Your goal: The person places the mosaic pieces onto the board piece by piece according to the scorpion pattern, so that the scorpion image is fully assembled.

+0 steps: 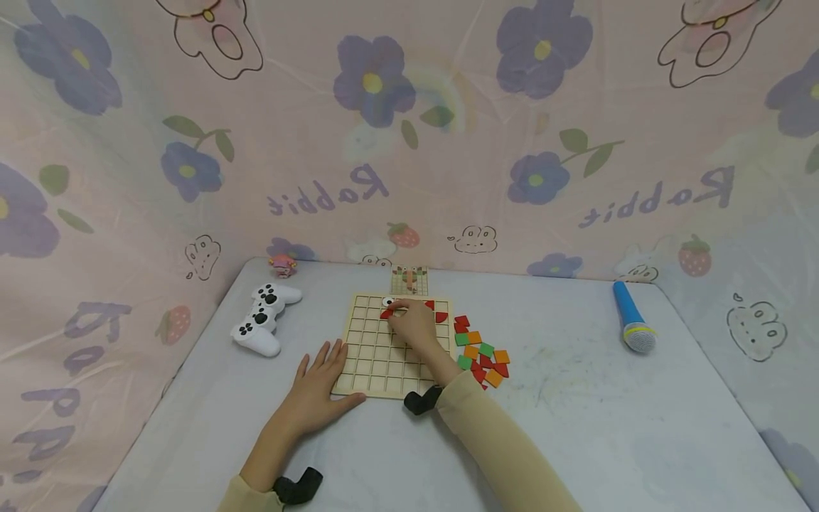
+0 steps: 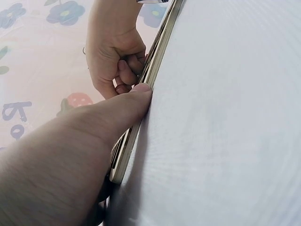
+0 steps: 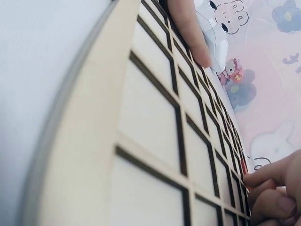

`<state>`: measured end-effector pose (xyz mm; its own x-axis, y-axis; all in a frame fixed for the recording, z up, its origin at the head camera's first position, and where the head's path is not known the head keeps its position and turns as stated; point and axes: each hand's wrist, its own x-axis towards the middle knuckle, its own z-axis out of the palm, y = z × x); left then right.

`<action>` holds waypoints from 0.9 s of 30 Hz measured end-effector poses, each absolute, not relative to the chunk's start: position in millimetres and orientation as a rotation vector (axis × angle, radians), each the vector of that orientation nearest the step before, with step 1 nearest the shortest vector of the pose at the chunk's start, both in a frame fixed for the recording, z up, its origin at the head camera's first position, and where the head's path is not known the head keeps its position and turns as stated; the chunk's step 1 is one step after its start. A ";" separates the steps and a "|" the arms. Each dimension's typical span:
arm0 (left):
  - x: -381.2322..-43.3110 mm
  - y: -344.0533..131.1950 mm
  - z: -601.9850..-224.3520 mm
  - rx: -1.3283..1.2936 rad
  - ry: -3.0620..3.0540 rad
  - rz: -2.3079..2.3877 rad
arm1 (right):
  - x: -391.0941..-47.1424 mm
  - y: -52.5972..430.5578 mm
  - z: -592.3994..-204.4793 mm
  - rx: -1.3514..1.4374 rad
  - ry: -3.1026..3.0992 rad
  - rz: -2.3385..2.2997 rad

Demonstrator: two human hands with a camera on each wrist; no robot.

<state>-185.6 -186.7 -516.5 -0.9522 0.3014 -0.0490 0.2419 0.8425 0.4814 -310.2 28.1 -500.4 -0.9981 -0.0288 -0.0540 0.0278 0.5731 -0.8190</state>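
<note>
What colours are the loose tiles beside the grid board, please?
The loose tiles are red, orange and green, best seen in the head view.

On the desk, the grid board lies beneath the right fingers. Behind them is a card; rightward, loose tiles, then a microphone; leftward, a game controller, with a figurine farther back.

I count two hands, my left hand and my right hand, one board and one card. On the board I see three red pieces and one eye. Loose, I have three green tiles and four orange tiles; the loose reds overlap, so I cannot total them. I also count one controller, one microphone, one toy.
</note>
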 end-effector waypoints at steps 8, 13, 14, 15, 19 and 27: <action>-185.6 -185.5 -515.7 0.425 2.898 0.742 | -305.3 28.6 -498.6 -0.032 2.733 -1.456; -185.3 -185.1 -514.9 0.425 2.897 0.738 | -300.4 35.3 -488.5 -0.101 2.703 -1.540; -185.1 -185.2 -514.8 0.426 2.896 0.739 | -299.6 37.8 -485.4 -0.114 2.693 -1.560; -185.1 -185.3 -515.0 0.426 2.896 0.739 | -299.0 40.9 -482.0 -0.122 2.690 -1.574; -185.4 -185.6 -516.5 0.426 2.900 0.751 | -297.6 58.8 -469.3 -0.138 2.691 -1.606; -184.8 -186.0 -520.6 0.429 2.911 0.781 | -290.0 123.1 -455.8 -0.225 2.720 -1.583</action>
<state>-184.8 -186.0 -520.6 -0.9556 0.2938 -0.0209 0.2439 0.8291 0.5031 -290.0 123.1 -455.8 -0.9897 -0.1159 0.0837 -0.1301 0.4863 -0.8640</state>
